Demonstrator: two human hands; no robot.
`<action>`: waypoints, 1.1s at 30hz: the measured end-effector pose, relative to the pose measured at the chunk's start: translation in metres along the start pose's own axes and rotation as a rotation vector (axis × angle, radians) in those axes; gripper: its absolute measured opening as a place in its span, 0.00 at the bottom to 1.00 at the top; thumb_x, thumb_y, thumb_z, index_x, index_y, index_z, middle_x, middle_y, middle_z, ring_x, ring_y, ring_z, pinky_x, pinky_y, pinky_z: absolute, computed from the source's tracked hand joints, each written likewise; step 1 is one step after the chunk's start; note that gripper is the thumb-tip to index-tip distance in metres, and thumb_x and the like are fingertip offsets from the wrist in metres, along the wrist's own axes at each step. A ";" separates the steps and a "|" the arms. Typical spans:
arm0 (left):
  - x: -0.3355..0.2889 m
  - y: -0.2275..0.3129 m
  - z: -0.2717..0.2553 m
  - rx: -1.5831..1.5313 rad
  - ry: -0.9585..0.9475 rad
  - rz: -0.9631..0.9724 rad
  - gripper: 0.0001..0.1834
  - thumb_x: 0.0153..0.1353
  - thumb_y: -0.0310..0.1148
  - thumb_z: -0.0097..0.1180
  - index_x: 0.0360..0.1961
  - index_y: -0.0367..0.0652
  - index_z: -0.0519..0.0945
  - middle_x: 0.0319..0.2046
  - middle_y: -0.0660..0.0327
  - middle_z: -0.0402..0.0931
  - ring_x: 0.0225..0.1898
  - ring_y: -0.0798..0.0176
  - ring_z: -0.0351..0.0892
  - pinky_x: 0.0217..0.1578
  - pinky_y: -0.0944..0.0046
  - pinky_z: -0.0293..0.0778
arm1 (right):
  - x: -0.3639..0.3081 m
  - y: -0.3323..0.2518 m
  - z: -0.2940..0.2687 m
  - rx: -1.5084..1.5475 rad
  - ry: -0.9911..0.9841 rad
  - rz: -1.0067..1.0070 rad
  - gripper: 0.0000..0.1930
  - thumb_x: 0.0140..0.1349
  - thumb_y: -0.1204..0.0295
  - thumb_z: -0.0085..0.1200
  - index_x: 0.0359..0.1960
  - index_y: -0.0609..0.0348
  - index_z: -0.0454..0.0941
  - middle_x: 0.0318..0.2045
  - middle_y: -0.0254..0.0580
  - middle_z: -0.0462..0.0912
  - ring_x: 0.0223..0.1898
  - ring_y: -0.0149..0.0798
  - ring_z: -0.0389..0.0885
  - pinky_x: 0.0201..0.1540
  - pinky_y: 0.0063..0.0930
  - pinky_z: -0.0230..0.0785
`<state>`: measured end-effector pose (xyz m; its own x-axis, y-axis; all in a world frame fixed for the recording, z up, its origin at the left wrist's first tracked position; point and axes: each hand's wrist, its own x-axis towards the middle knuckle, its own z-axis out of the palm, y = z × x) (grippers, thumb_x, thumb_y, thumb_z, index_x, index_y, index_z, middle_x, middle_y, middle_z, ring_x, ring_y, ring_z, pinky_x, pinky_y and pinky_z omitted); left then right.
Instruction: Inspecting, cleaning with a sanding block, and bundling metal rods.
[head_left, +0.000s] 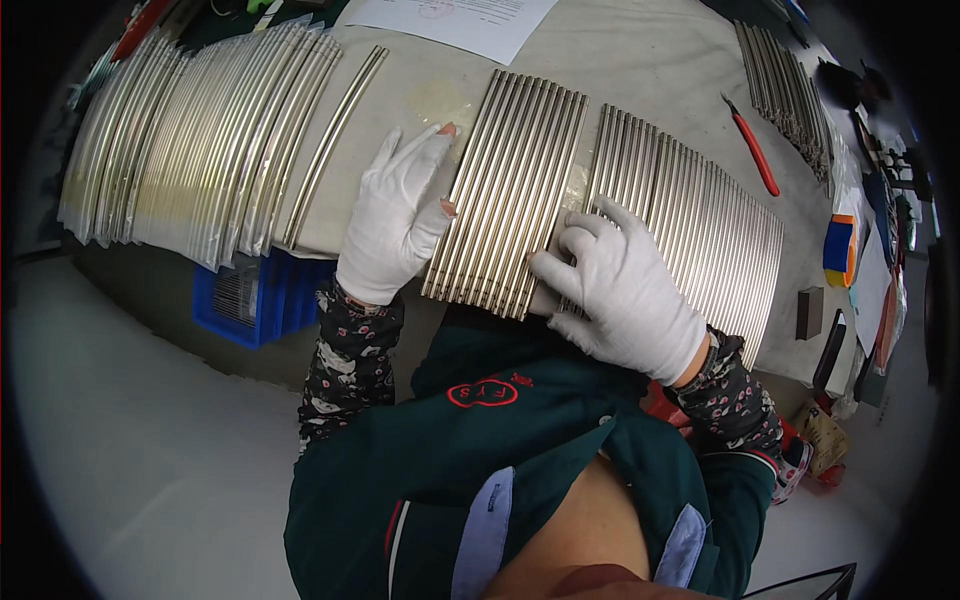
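A flat row of slim, shiny metal rods [515, 180] lies side by side on the cloth in front of me. My left hand [395, 215], in a white glove with bare thumb and index tips, rests along its left side, fingers stretched out and apart. Over the gap on its right is my right hand [620, 285], also gloved, with fingers loosely bent and spread. Its thumb touches or nearly touches the row's right edge; no object shows in its grasp. A wider group of similar rods [715, 220] extends to the right, partly under this hand.
Rods in clear sleeves [215, 145] fill the left, beside a separate pair of rods [338, 145]. Red-handled pliers [755, 150], more rods [785, 95], and a dark block [809, 313] lie right. Paper [465, 20] lies at the back. Blue bins [265, 305] stand below the table's left edge.
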<state>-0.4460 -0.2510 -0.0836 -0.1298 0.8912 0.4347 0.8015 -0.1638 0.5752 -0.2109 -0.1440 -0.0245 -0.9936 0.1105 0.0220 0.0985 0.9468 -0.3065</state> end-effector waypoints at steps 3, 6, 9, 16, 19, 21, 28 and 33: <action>-0.001 -0.002 -0.002 -0.004 0.002 0.010 0.38 0.67 0.57 0.38 0.60 0.30 0.66 0.57 0.43 0.71 0.60 0.39 0.68 0.65 0.39 0.51 | 0.003 -0.002 0.000 -0.012 0.042 -0.032 0.19 0.43 0.63 0.66 0.35 0.56 0.74 0.39 0.44 0.74 0.52 0.46 0.71 0.61 0.48 0.60; 0.000 0.001 -0.003 0.016 0.005 0.024 0.30 0.68 0.48 0.43 0.60 0.33 0.68 0.56 0.45 0.72 0.60 0.42 0.68 0.65 0.39 0.52 | 0.006 -0.005 -0.001 0.020 0.094 -0.071 0.19 0.44 0.63 0.66 0.35 0.56 0.74 0.37 0.43 0.75 0.51 0.46 0.72 0.61 0.48 0.60; 0.000 0.004 -0.004 0.164 -0.051 0.000 0.23 0.63 0.36 0.48 0.58 0.37 0.70 0.54 0.49 0.74 0.61 0.45 0.68 0.65 0.40 0.54 | 0.014 -0.009 0.000 0.021 0.064 -0.046 0.18 0.44 0.63 0.66 0.33 0.57 0.75 0.37 0.43 0.74 0.48 0.45 0.73 0.60 0.47 0.60; -0.004 -0.001 -0.011 0.244 -0.074 0.020 0.22 0.58 0.28 0.48 0.56 0.39 0.72 0.54 0.54 0.74 0.62 0.47 0.67 0.65 0.40 0.55 | 0.026 -0.015 0.009 -0.018 0.168 -0.089 0.18 0.43 0.62 0.66 0.33 0.57 0.75 0.37 0.43 0.74 0.47 0.45 0.73 0.58 0.45 0.62; -0.006 0.001 -0.014 0.226 -0.083 0.009 0.22 0.58 0.28 0.47 0.56 0.39 0.72 0.55 0.56 0.74 0.62 0.49 0.66 0.66 0.40 0.54 | 0.032 -0.017 0.010 0.044 0.138 -0.105 0.18 0.43 0.62 0.66 0.33 0.56 0.75 0.37 0.44 0.74 0.47 0.46 0.73 0.57 0.44 0.63; -0.008 0.000 -0.015 0.230 -0.084 0.001 0.22 0.58 0.28 0.47 0.56 0.40 0.72 0.56 0.56 0.73 0.63 0.49 0.66 0.66 0.40 0.54 | 0.036 -0.023 0.007 0.019 0.121 -0.086 0.18 0.42 0.62 0.67 0.33 0.57 0.75 0.37 0.43 0.74 0.47 0.46 0.73 0.57 0.44 0.63; -0.009 -0.003 -0.017 0.244 -0.089 -0.002 0.22 0.60 0.29 0.46 0.56 0.41 0.72 0.56 0.58 0.73 0.63 0.51 0.66 0.67 0.42 0.53 | 0.045 -0.024 0.010 0.009 0.177 -0.144 0.18 0.45 0.62 0.65 0.34 0.55 0.75 0.34 0.42 0.73 0.43 0.45 0.73 0.55 0.44 0.63; -0.008 -0.004 -0.020 0.250 -0.090 0.022 0.20 0.61 0.30 0.47 0.56 0.42 0.72 0.56 0.57 0.73 0.63 0.50 0.66 0.66 0.41 0.53 | 0.053 -0.028 0.012 0.006 0.142 -0.097 0.18 0.45 0.61 0.65 0.34 0.56 0.75 0.35 0.43 0.73 0.44 0.46 0.73 0.56 0.44 0.63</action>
<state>-0.4596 -0.2658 -0.0754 -0.0669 0.9244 0.3754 0.9242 -0.0844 0.3725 -0.2673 -0.1685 -0.0258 -0.9807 0.0605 0.1859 0.0015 0.9533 -0.3022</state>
